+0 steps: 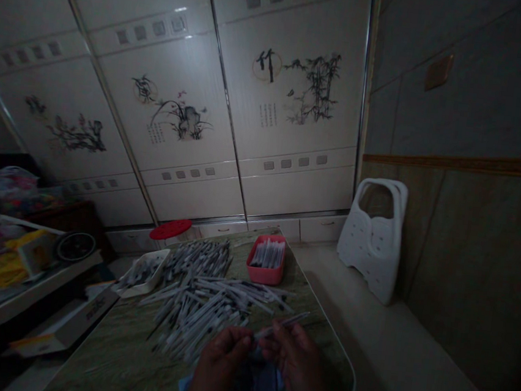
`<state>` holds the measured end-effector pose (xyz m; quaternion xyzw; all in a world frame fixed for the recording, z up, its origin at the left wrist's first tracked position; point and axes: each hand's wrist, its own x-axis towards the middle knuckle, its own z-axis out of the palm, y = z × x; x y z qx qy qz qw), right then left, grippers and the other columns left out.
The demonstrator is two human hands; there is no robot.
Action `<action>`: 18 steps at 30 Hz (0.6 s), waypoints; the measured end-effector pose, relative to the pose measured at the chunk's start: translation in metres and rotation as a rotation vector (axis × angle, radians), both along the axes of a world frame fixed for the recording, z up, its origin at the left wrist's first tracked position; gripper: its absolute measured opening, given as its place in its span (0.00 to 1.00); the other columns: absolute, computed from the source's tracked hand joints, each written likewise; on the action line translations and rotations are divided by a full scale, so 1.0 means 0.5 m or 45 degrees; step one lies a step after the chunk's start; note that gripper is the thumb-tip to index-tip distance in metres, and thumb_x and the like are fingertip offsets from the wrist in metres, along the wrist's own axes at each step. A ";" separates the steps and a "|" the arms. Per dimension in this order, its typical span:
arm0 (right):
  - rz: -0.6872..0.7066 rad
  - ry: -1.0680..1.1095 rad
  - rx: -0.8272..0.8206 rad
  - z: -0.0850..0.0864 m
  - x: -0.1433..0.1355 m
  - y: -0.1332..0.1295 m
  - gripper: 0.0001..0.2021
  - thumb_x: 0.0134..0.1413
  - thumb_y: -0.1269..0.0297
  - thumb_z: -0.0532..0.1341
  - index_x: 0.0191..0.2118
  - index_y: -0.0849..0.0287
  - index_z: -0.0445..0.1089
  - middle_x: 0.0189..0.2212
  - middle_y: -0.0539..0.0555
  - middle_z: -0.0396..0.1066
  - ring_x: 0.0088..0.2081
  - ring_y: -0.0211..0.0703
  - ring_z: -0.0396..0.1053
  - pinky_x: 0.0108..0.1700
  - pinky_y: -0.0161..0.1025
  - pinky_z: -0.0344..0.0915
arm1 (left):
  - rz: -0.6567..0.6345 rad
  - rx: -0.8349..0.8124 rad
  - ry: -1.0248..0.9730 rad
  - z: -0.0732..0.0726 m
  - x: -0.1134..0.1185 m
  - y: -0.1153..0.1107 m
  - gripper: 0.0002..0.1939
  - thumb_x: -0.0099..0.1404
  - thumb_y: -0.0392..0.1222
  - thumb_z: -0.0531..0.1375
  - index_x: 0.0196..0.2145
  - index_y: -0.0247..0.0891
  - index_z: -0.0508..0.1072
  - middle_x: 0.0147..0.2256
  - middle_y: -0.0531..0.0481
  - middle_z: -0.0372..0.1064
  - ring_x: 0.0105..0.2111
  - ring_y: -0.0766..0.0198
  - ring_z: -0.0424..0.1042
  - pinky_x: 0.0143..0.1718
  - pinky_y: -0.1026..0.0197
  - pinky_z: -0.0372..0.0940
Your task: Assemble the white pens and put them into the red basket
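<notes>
Close to the table's near edge, my right hand [294, 352] pinches a slim pen [302, 315] whose tip points away to the upper right. My left hand [226, 351] is closed at the pen's other end, thumb against forefinger; whether it grips a separate cap there is too dark to tell. Just beyond my hands lies a loose pile of clear and dark pens [212, 314]. Behind it is a second heap of pens [201, 257]. A pink plastic box [265, 276] holds upright rows of pens.
On the left of the table [123, 330] stands a white tray [160, 269] of small dark and pale pieces. A red round stool [170, 229] is behind the table. At right, a white folded plastic piece [371, 237] leans by the wall. Cluttered shelving [48, 298] stands left.
</notes>
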<state>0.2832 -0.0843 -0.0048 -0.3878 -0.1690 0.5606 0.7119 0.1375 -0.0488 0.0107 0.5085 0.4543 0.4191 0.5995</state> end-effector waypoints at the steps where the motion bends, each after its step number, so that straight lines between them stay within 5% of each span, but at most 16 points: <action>1: 0.002 0.004 0.000 0.001 0.000 0.000 0.22 0.43 0.48 0.76 0.34 0.60 0.73 0.27 0.51 0.79 0.30 0.46 0.78 0.34 0.40 0.72 | 0.005 0.021 0.027 0.002 0.000 0.001 0.18 0.54 0.55 0.71 0.34 0.38 0.78 0.32 0.48 0.77 0.33 0.59 0.73 0.37 0.60 0.66; 10: -0.002 0.103 -0.019 0.006 -0.006 0.002 0.23 0.41 0.47 0.77 0.32 0.59 0.72 0.25 0.50 0.79 0.28 0.42 0.77 0.33 0.38 0.72 | 0.049 0.410 0.422 0.018 -0.010 -0.002 0.19 0.58 0.53 0.67 0.43 0.40 0.80 0.39 0.45 0.79 0.42 0.51 0.76 0.46 0.54 0.68; 14: -0.025 0.206 -0.009 0.007 -0.005 0.000 0.22 0.39 0.50 0.79 0.32 0.58 0.71 0.24 0.50 0.79 0.28 0.41 0.77 0.32 0.36 0.72 | 0.059 0.318 0.312 0.018 -0.004 -0.005 0.27 0.56 0.59 0.67 0.48 0.41 0.78 0.43 0.44 0.79 0.44 0.50 0.76 0.47 0.54 0.69; 18: -0.003 0.172 0.025 0.004 -0.003 -0.002 0.23 0.40 0.49 0.78 0.33 0.59 0.72 0.27 0.52 0.80 0.29 0.41 0.77 0.32 0.36 0.72 | 0.103 0.207 0.354 0.011 0.001 -0.013 0.27 0.61 0.68 0.60 0.36 0.40 0.78 0.32 0.48 0.76 0.35 0.54 0.74 0.39 0.56 0.68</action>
